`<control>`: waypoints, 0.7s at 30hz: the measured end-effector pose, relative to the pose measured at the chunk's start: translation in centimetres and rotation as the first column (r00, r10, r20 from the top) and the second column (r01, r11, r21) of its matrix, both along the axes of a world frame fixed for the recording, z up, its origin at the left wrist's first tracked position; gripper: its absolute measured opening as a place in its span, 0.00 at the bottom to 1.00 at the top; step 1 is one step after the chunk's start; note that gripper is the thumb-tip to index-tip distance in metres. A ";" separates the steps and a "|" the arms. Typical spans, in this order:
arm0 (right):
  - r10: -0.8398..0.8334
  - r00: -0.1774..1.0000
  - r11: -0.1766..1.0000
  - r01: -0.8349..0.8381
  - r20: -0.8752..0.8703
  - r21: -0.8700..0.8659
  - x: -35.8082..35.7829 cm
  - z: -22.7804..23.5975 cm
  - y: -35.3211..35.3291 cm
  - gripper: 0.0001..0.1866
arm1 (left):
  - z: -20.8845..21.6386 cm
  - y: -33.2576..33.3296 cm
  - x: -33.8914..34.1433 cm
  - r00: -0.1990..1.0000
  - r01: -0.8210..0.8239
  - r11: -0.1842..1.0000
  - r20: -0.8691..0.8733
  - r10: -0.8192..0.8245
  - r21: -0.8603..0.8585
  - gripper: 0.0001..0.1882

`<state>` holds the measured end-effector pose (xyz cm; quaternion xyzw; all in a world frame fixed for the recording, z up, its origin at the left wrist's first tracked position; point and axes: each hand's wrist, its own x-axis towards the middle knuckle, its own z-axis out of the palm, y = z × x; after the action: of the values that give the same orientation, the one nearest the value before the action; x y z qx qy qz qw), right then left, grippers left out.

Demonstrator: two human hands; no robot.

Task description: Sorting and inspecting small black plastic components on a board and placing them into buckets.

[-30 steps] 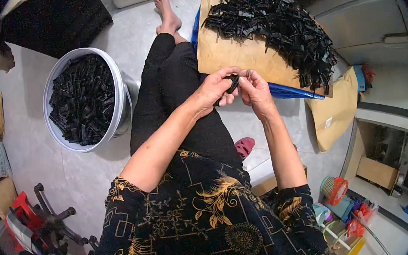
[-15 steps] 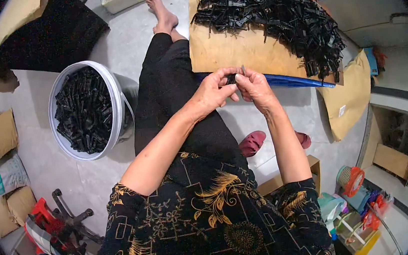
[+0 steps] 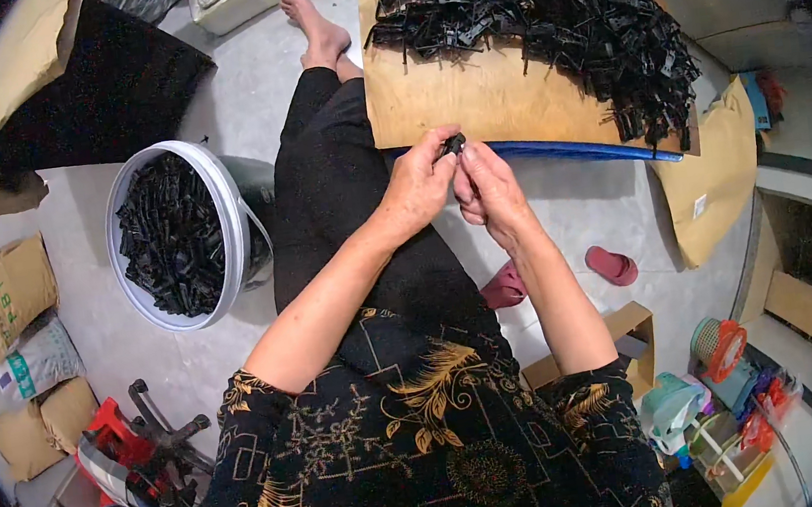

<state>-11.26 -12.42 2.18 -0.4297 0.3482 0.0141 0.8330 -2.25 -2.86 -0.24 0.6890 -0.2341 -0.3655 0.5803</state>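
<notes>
A small black plastic part [image 3: 454,144] is pinched between the fingertips of my left hand [image 3: 415,190], just off the near edge of the wooden board [image 3: 444,99]. Right beside it, my right hand [image 3: 493,191] is closed, thumb up against the part. Whatever the right fingers grip is too small and covered to name. On the board lies a tangled heap of black plastic parts [image 3: 540,23] with thin stems. To my left stands a white bucket [image 3: 229,229] holding many loose black parts [image 3: 172,238].
My outstretched leg [image 3: 313,144] lies between bucket and board. Two dark red slippers [image 3: 612,265] are on the floor, near an open cardboard box [image 3: 643,352]. Brown sacks [image 3: 15,293] and a red-and-black machine [image 3: 114,457] stand left; a tan sack [image 3: 708,179] leans right of the board.
My right hand has turned and curled more tightly, and the grey sliver that stuck up above its fingers no longer shows. The black part is now more visible. The whole view has shifted slightly.
</notes>
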 end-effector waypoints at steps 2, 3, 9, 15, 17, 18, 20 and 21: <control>0.002 1.000 1.000 -0.002 0.014 -0.009 0.1 -0.4 0.0 0.14 | 0.1 -0.1 0.0 1.000 0.003 1.000 -0.005 -0.003 0.014 0.18; 0.001 1.000 1.000 0.000 0.014 -0.007 0.1 -0.6 0.0 0.14 | 0.1 -0.2 0.0 1.000 0.003 1.000 -0.010 -0.002 0.025 0.18; -0.014 1.000 1.000 0.014 0.007 0.013 0.3 -0.5 0.1 0.11 | 0.0 -0.2 -0.2 0.998 -0.022 1.000 0.064 0.022 0.000 0.17; -0.004 1.000 0.999 0.004 -0.007 0.041 0.8 -0.1 -0.1 0.10 | 0.9 -0.3 -0.1 0.982 -0.009 0.997 0.189 -0.005 0.075 0.16; 0.074 0.996 0.997 -0.075 -0.053 -0.019 1.2 -0.1 -0.3 0.09 | 0.7 -0.1 0.0 0.970 -0.007 0.998 0.243 -0.009 0.067 0.16; 0.111 0.991 0.992 -0.115 -0.076 -0.047 1.3 0.0 -0.6 0.09 | 0.6 -0.1 0.1 0.954 -0.007 0.998 0.298 -0.012 0.065 0.16; 0.136 0.985 0.987 -0.144 -0.103 -0.073 1.5 -0.5 -1.3 0.10 | 0.1 0.0 0.2 0.934 -0.004 0.999 0.357 -0.012 0.045 0.16; 0.208 0.977 0.961 -0.212 -0.042 -0.177 1.6 -0.7 -1.7 0.10 | -0.1 0.0 0.3 0.946 0.003 1.000 0.324 -0.013 0.031 0.16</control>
<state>-9.70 -14.09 1.47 -0.5377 0.3103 0.0758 0.7803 -1.95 -2.83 -0.34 0.7475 -0.3233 -0.2532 0.5222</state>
